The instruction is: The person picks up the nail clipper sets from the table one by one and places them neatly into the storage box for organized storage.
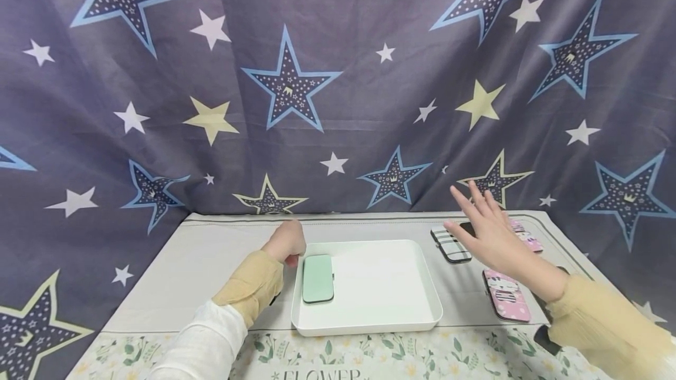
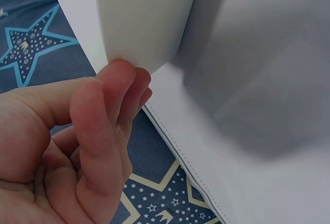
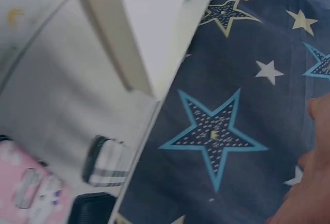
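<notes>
A flat green clasped case [image 1: 318, 278] lies along the left side inside the white tray [image 1: 388, 327]. My left hand [image 1: 285, 243] is at the tray's upper left corner, outside the rim. In the left wrist view the fingers [image 2: 98, 147] are loosely curled and hold nothing; their tips overlap the tray's wall [image 2: 144, 18], and contact is unclear. My right hand [image 1: 493, 239] is spread with nothing in it, over several similar cases right of the tray. Among these are a white striped case [image 1: 451, 245] and a pink patterned case [image 1: 506, 297]; the hand partly hides others.
Another pink case [image 1: 527, 236] lies farther back on the right. A dark case [image 3: 92, 208] shows beside the striped one in the right wrist view. The white tablecloth [image 1: 222, 245] has a floral front border. A star-patterned curtain [image 1: 338, 75] hangs behind the table.
</notes>
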A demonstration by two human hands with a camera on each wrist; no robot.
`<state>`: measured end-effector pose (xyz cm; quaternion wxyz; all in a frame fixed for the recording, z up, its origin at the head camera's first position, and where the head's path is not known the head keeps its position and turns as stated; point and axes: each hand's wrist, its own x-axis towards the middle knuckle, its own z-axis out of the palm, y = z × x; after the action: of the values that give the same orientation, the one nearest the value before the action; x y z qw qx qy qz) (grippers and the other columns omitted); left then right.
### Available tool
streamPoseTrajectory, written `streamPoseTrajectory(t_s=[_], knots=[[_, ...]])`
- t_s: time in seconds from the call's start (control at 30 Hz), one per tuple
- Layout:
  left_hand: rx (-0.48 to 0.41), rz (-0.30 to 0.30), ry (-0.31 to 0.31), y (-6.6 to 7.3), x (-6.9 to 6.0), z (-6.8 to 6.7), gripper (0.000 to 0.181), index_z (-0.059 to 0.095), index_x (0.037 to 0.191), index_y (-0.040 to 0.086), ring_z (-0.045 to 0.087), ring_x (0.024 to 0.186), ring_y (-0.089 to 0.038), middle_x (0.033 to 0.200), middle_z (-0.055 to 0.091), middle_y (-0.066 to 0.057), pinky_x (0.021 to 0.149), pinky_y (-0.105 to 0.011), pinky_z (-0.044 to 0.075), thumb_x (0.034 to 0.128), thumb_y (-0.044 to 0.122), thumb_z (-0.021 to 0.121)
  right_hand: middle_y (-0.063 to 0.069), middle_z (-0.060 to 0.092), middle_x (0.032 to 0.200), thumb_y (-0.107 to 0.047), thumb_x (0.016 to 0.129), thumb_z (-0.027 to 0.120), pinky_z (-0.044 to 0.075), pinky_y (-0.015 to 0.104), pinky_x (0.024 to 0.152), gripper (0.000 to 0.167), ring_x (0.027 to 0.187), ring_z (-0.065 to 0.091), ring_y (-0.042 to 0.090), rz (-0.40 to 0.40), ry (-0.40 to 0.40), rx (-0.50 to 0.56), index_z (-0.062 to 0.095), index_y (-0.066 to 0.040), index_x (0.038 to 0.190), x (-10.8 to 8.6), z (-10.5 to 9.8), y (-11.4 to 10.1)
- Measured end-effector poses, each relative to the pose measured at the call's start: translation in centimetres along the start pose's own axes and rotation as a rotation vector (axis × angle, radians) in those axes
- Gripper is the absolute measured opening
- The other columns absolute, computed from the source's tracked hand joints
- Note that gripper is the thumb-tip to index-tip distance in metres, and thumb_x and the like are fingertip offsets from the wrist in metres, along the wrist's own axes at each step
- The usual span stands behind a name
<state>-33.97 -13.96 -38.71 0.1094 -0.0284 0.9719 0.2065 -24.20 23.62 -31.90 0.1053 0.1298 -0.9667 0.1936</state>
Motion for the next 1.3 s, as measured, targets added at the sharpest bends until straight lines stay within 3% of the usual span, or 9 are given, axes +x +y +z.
streamPoseTrajectory(t_s=[0.33, 0.67, 0.83, 1.1, 1.3], knots=[[0.023, 0.013, 0.010, 0.1, -0.2, -0.1, 0.021, 0.059, 0.092, -0.016, 0.054, 0.034, -0.013, 0.042, 0.056, -0.008, 0.035, -0.021, 0.048, 0.0714, -0.014, 0.055, 0.023, -0.005, 0.156, -0.049, 0.096, 0.043, 0.008, 0.082, 0.093, 0.072, 0.137, -0.003, 0.054, 0.061, -0.016, 0.021, 0.006, -0.024, 0.153, -3.2, 2.5, 3.6], [0.024, 0.012, 0.016, 0.1, -0.2, 0.1, 0.027, 0.058, 0.099, -0.020, 0.053, 0.033, -0.012, 0.044, 0.057, -0.009, 0.037, -0.022, 0.050, 0.0723, -0.013, 0.057, 0.035, -0.004, 0.151, -0.039, 0.096, 0.048, 0.003, 0.077, 0.101, 0.075, 0.134, -0.005, 0.059, 0.091, -0.012, 0.091, 0.009, -0.007, 0.151, -4.9, 4.7, 6.9], [0.022, 0.012, 0.017, 0.2, -0.3, 0.0, 0.026, 0.059, 0.098, -0.019, 0.054, 0.034, -0.013, 0.044, 0.058, -0.010, 0.038, -0.022, 0.051, 0.0731, -0.013, 0.058, 0.043, 0.000, 0.146, -0.032, 0.095, 0.050, 0.007, 0.076, 0.101, 0.073, 0.129, 0.002, 0.065, 0.113, -0.037, 0.103, 0.012, -0.002, 0.149, -5.5, 5.6, 7.7], [0.043, 0.008, 0.019, 0.2, -0.3, 0.0, 0.024, 0.060, 0.096, -0.018, 0.053, 0.033, -0.012, 0.044, 0.058, -0.010, 0.037, -0.021, 0.050, 0.0724, -0.013, 0.058, 0.046, 0.011, 0.142, -0.032, 0.096, 0.046, 0.021, 0.082, 0.089, 0.071, 0.119, 0.015, 0.072, 0.235, -0.174, 0.045, 0.012, 0.005, 0.147, -5.8, 6.3, 8.2], [0.049, 0.016, 0.018, 0.3, -0.4, 0.0, 0.023, 0.060, 0.095, -0.019, 0.053, 0.033, -0.012, 0.044, 0.058, -0.010, 0.035, -0.020, 0.048, 0.0719, -0.013, 0.057, 0.045, 0.029, 0.135, -0.031, 0.095, 0.047, 0.030, 0.073, 0.094, 0.071, 0.118, 0.029, 0.066, 0.237, -0.207, -0.053, 0.021, 0.017, 0.140, -5.6, 6.6, 8.5]])
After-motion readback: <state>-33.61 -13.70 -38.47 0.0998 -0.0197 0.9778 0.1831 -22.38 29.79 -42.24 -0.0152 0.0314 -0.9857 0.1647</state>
